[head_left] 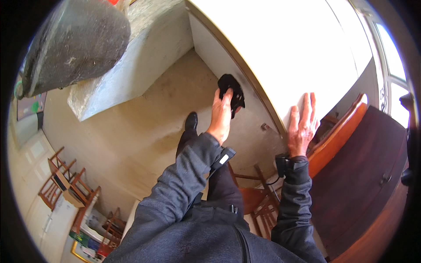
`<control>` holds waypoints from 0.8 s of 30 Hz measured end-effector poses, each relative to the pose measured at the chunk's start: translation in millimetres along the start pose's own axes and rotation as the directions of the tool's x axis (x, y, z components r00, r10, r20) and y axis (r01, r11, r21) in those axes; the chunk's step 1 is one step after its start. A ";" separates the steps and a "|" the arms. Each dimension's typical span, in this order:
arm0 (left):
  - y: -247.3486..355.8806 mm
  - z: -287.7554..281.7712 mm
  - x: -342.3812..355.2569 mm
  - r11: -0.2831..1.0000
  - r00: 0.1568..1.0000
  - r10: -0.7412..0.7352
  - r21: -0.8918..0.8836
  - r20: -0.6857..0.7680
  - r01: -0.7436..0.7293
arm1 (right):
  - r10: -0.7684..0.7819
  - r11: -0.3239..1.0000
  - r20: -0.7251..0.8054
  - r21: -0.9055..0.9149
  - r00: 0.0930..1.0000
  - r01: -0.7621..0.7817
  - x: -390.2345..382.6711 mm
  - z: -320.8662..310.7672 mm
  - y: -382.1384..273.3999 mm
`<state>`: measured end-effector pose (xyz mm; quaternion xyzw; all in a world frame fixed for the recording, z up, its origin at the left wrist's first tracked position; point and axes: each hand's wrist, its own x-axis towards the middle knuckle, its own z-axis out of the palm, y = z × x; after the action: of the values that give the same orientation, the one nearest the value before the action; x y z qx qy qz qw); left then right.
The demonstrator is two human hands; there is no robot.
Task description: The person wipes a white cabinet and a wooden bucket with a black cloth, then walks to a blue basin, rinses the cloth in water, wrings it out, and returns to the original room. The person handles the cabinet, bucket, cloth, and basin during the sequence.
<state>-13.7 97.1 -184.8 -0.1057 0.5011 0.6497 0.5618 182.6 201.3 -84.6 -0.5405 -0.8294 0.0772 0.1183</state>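
In my left hand (pixel 220 116) is a small black, soft-looking thing (pixel 231 83), perhaps a bunched cloth; its exact kind does not show. The fingers curl over its near side, and it is beside the side panel of a large white cabinet-like piece (pixel 280 48). My right hand (pixel 301 131) lies flat with fingers stretched out on the bright white top, close to its near corner. A brown edge strip (pixel 245 65) runs along that top between the two hands.
A dark bulky container (pixel 79 44) and a pale plastic-wrapped block (pixel 131 74) stand at upper left. Wooden chairs (pixel 70 184) are piled at lower left; another chair (pixel 258 201) is beside my legs. Dark wooden furniture (pixel 359 175) lines the right, near a window (pixel 390 52).
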 end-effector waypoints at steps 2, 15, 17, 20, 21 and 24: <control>-0.3 15.6 30.0 0.996 0.995 0.094 0.008 -0.038 -0.094 | -0.018 0.999 -0.041 -0.031 0.999 0.016 0.5 7.0 -0.9; -99.7 45.2 6.2 0.983 0.997 -0.044 0.175 -0.068 0.055 | 0.023 1.000 -0.008 -0.019 1.000 -0.023 2.0 6.2 -12.3; -99.5 45.5 14.9 0.987 0.997 -0.010 0.161 -0.079 0.023 | 0.010 1.000 -0.011 -0.011 1.000 -0.010 1.1 6.2 -12.1; -65.0 38.1 49.6 0.988 0.992 0.069 0.148 -0.107 -0.053 | 0.006 1.000 -0.001 -0.021 1.000 -0.006 1.2 6.4 -10.2; -46.4 35.7 62.1 0.968 0.973 0.205 0.165 -0.101 -0.187 | 0.005 1.000 -0.004 -0.022 1.000 -0.005 1.3 6.9 -9.7; 29.9 37.5 111.5 0.878 0.865 0.477 0.137 -0.156 -0.460 | 0.024 1.000 0.001 -0.002 1.000 -0.024 0.9 7.4 -9.6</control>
<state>-61.3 199.6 -229.2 -0.0140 0.5920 0.7294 0.3424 171.7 198.2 -89.2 -0.5505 -0.8230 0.0784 0.1163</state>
